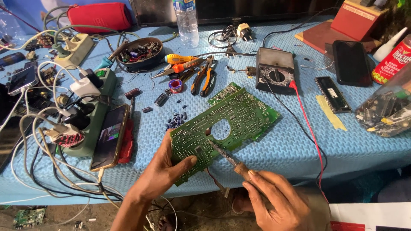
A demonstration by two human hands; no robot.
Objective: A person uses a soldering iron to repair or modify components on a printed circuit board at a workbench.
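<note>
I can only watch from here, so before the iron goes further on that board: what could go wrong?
1. The left hand pinches the green circuit board at one corner only, and the thumb sits close to the soldering iron tip; a slip could burn it.
2. The board overhangs the table edge and could tip.
3. The red probe lead trails near the right hand and might snag.

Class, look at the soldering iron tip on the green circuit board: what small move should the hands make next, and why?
Probably lift the soldering iron slightly off the joint. Its tip already rests on the green circuit board near the round hole, the right hand gripping the handle and the left hand steadying the board's corner.
</note>
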